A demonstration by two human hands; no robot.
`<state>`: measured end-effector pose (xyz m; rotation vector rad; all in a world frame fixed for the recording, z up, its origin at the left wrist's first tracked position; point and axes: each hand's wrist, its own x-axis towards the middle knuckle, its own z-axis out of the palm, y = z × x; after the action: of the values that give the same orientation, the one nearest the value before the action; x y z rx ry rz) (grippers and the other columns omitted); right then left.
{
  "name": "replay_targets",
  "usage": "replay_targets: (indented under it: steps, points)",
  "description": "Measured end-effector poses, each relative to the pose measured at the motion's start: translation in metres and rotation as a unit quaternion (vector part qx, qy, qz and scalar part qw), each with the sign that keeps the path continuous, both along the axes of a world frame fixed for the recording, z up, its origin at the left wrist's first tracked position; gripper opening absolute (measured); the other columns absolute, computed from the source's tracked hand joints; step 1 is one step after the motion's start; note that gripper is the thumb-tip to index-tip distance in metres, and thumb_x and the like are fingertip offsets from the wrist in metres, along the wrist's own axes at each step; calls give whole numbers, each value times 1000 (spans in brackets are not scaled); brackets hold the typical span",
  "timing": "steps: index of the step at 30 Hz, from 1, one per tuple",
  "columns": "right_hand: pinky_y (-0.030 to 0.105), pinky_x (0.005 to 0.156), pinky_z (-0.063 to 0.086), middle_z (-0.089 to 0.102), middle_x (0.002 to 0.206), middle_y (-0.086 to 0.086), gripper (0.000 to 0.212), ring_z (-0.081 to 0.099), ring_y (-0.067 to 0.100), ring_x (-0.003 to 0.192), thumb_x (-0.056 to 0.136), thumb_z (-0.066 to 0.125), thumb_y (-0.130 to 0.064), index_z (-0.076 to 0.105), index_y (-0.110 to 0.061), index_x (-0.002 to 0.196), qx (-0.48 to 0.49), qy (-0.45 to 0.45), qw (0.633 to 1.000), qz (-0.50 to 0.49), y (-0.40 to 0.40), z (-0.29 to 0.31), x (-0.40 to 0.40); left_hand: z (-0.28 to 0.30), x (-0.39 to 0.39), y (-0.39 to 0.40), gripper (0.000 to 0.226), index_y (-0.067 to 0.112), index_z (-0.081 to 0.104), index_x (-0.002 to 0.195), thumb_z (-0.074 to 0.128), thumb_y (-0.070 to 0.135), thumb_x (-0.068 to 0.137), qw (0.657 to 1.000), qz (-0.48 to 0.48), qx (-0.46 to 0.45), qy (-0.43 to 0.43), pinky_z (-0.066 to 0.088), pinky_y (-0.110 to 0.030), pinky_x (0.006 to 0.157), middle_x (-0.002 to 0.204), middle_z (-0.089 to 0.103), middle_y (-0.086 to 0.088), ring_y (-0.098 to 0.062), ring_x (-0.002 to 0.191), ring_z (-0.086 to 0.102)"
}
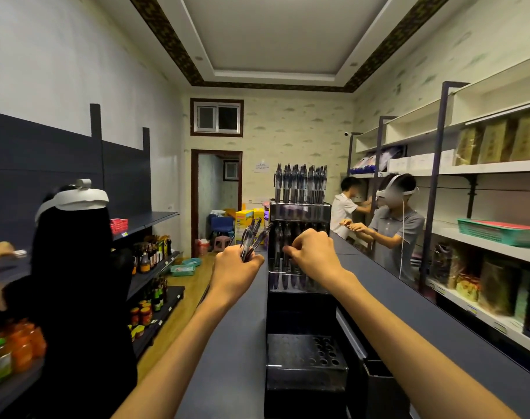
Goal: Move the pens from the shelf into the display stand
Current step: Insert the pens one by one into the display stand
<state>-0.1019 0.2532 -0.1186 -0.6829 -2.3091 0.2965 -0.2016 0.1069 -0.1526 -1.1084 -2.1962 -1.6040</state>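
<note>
glossy black plastic display stand (300, 211), clear shiny plastic pens (251, 237), matt grey shelf top (233, 343).

Sauce bottles (150, 257) fill the left shelves; a green basket (499, 234) sits on the right shelving.

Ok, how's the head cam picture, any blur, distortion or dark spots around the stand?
Head view: wide-angle bending bows the side shelves; the bundle of pens in the left hand is motion-smeared; the display stand is dark, its lower tier catches glare; the right hand looks sharp.
</note>
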Motion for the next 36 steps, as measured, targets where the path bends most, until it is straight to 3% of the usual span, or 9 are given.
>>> replay_targets:
  steps: [5, 8, 10, 12, 17, 25, 29, 33, 36]
  points:
    - [28, 64, 49, 72, 70, 4, 23, 68, 19, 71, 86, 72, -29, 78, -11, 73, 21, 53, 998, 14, -3, 3, 10, 0, 2, 3, 34, 13, 53, 59, 70, 21, 88, 1000, -7, -1, 2, 37, -29, 53, 55, 50, 1, -16, 54, 45]
    - [16, 65, 48, 75, 77, -8, 11, 69, 2, 74, 83, 79, -33, 80, -22, 86, -136, 87, 975, 149, -8, 11, 15, 0, 4, 9, 33, 14, 55, 62, 70, 23, 90, 1000, -21, 6, -7, 39, -30, 54, 59, 54, 0, -15, 55, 47]
    - [15, 65, 49, 78, 82, -4, 18, 69, 4, 76, 80, 83, -38, 81, -22, 88, -233, 90, 941, 228, -12, 13, 18, 0, 6, 12, 32, 14, 57, 63, 69, 24, 90, 1000, -28, 4, -2, 39, -29, 53, 59, 55, 0, -10, 54, 48]
    - [15, 64, 50, 78, 82, 0, 22, 67, 6, 73, 79, 84, -40, 81, -20, 87, -257, 105, 926, 255, -14, 12, 20, 0, 8, 16, 34, 17, 54, 60, 70, 23, 89, 999, -37, 8, 12, 34, -17, 45, 55, 54, 5, -3, 49, 49]
    - [14, 64, 50, 78, 87, 7, 24, 65, 4, 71, 87, 78, -37, 81, -13, 88, -263, 133, 920, 259, -14, 10, 25, 1, 13, 23, 19, 11, 69, 79, 70, 26, 91, 998, -54, -8, 24, 41, -17, 48, 67, 65, 1, -8, 61, 58]
    - [12, 59, 48, 78, 94, 9, 21, 73, 9, 78, 99, 65, -26, 76, -10, 89, -328, 164, 894, 260, -13, 5, 25, 3, 13, 24, 34, 14, 68, 76, 72, 44, 90, 996, -84, -20, 22, 38, -19, 49, 67, 67, -3, -6, 55, 53]
    - [29, 75, 61, 78, 92, 13, 22, 76, 18, 82, 103, 57, -21, 69, -3, 100, -419, 214, 842, 262, -13, 2, 18, 8, 13, 22, 29, 9, 70, 75, 70, 35, 89, 997, -64, -36, 16, 38, -15, 47, 63, 62, 1, -7, 56, 53]
    - [32, 61, 63, 73, 91, 15, 19, 76, 22, 71, 108, 45, -16, 56, -1, 104, -464, 343, 778, 250, -2, 11, 19, 9, 10, 16, 32, 0, 71, 74, 68, 28, 88, 998, -48, -47, -9, 33, -25, 48, 55, 52, 1, -14, 53, 46]
    - [31, 59, 61, 70, 96, 16, 14, 73, 22, 79, 109, 44, -18, 53, -7, 109, -409, 363, 810, 212, 14, 15, 25, 6, 4, 9, 35, 6, 60, 61, 65, 27, 88, 998, -39, -50, -28, 32, -32, 53, 52, 48, 3, -16, 53, 42]
